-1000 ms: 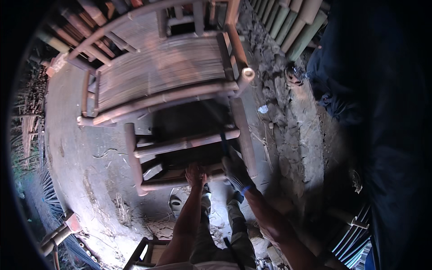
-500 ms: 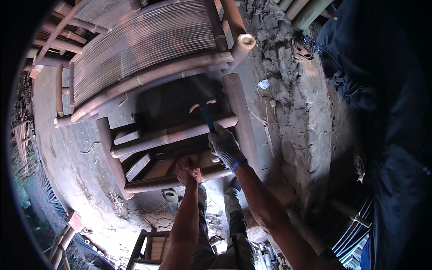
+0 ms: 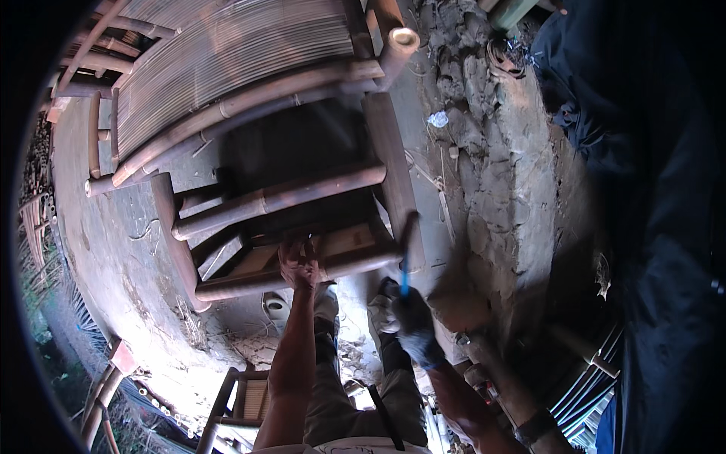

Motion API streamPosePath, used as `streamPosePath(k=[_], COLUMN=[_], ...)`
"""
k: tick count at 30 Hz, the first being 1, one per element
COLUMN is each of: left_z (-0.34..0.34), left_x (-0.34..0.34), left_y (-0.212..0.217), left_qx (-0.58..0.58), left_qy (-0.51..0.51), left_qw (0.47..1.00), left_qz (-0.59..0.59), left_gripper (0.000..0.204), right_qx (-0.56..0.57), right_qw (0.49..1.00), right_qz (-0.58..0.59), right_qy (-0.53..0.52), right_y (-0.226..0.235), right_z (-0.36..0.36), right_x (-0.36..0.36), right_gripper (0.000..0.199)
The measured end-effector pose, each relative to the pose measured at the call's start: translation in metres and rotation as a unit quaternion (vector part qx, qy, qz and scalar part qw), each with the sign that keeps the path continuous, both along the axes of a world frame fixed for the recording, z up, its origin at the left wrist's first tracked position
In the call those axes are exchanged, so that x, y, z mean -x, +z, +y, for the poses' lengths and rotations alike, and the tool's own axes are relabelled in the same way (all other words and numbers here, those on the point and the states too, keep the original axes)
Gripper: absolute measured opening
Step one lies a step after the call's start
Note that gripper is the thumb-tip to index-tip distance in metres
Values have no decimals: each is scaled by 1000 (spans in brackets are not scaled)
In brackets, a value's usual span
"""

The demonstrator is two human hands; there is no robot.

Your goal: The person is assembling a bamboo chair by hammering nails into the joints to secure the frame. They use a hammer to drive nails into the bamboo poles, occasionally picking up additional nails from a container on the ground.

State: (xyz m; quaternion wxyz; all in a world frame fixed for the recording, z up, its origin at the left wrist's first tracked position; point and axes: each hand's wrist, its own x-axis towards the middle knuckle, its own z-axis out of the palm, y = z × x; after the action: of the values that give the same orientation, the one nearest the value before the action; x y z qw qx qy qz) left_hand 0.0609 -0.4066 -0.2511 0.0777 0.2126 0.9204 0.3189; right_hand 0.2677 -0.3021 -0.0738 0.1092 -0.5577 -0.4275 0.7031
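A bamboo chair or bench frame lies on the ground before me, with a lower bamboo rail nearest and an upper bamboo rail beyond it. My left hand is at the lower rail, its bare fingers bent together just past the rail. Whatever they pinch, if anything, is too small and dark to make out. In a grey work glove, my right hand is closed round the blue handle of a hammer. The hammer's blurred head is up by the rail's right end.
A slatted bamboo seat stands just beyond the frame. Rough, lumpy ground runs along the right, beside a dark cloth. A smaller bamboo piece is at the lower left, near my legs. Cut strips lie at the lower right.
My right hand has swung the hammer from above the upper rail down and back to the right, toward my legs. My left hand remains at the lower rail. The whole view has shifted slightly.
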Motion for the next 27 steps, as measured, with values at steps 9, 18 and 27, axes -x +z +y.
streamPosePath(k=[9,18,27], left_z=[45,78,66], left_x=[-103,-85,-98], left_y=[49,0,-9], left_qx=[-148,-83,-105], left_qy=[-136,-164,-175], left_qw=[979,964,953], left_qz=[46,192,224], left_gripper=[17,18,23], right_qx=[-72,47,-13], right_qw=[983,998,993], right_qz=[-162,-40,81], right_qy=[-44,0,-86], right_y=[-16,-87,-138], right_z=[0,39,-5], right_x=[-152,-165,-180], right_gripper=[17,20,21])
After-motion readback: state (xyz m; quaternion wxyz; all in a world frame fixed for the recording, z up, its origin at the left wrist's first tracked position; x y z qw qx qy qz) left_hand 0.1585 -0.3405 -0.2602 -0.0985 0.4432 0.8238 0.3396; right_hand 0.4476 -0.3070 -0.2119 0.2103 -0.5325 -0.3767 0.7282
